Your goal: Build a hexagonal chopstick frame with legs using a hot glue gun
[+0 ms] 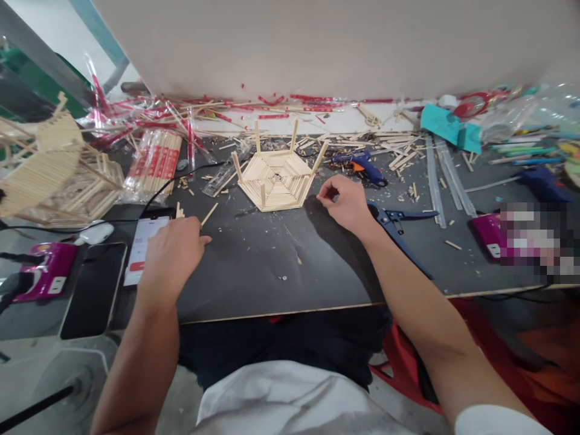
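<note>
A hexagonal piece built of pale wooden sticks point(277, 180), with several short posts standing up from its rim, rests on the dark table point(254, 266). To its left, my left hand point(174, 248) is closed around small wooden sticks point(209, 214), whose ends poke out past the fingers; it is over the edge of a lit phone point(140, 248). My right hand point(342, 202) is just right of the hexagon, not touching it, with thumb and fingertips pinched together. Whatever may be between those fingertips is too small to make out.
Blue cutters point(399, 223) and a blue-orange glue gun point(362, 166) lie right of the hexagon. Wrapped chopsticks point(154, 160) and a larger stick structure point(58, 169) stand left. A dark phone point(93, 290) and purple power socket point(49, 272) are near the left front. Stick scraps line the back.
</note>
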Tool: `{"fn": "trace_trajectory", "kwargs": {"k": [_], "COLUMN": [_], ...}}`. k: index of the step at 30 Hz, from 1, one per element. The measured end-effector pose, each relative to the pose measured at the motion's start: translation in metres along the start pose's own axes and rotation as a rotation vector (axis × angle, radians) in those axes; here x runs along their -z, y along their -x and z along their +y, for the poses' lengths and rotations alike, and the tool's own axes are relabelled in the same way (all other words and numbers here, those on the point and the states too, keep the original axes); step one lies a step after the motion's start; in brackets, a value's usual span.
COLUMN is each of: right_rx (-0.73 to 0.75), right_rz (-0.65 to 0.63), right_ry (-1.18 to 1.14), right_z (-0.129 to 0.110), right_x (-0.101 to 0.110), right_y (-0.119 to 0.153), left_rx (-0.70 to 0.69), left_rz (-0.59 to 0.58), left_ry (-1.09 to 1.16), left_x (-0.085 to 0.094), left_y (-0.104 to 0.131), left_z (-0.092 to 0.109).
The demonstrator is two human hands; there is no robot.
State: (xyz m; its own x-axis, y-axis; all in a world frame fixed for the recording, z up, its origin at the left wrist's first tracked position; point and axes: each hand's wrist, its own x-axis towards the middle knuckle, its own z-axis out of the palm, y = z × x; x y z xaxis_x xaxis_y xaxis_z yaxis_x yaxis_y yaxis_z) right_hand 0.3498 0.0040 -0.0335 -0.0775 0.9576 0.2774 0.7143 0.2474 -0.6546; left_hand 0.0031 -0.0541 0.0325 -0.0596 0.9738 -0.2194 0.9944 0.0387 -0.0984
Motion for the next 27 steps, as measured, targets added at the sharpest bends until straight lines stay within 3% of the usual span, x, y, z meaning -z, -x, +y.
{"fn": "trace_trajectory", "kwargs": {"k": [4,9,16,24,27], "right_rx": [0.023,0.019,0.067,0.138,0.146], "right_rz": [-0.011,-0.054,-0.105,-0.076,0.036], "right_ry": [-0.042,-0.033,-0.024,-0.061,-0.048], "right_z": [0.003,0.000,-0.012,-0.003,-0.003], "right_x": [0.001,0.001,0.000,-0.003,-0.001], "right_y": [0.000,0.002,0.005,0.003,0.001], "left_rx": [0.014,0.053,0.152,0.032,0.014], "left_rz": [0.017,0.136,0.077,0.145,0.201], "left_ry": [0.038,0.066,0.015,-0.057,-0.018], "left_x": [-0.005,-0.004,0.002,-0.007,-0.005], "left_y": [-0.006,-0.010,-0.013,-0.009,-0.003], "left_z": [0.000,0.005,0.015,0.026,0.029]}}
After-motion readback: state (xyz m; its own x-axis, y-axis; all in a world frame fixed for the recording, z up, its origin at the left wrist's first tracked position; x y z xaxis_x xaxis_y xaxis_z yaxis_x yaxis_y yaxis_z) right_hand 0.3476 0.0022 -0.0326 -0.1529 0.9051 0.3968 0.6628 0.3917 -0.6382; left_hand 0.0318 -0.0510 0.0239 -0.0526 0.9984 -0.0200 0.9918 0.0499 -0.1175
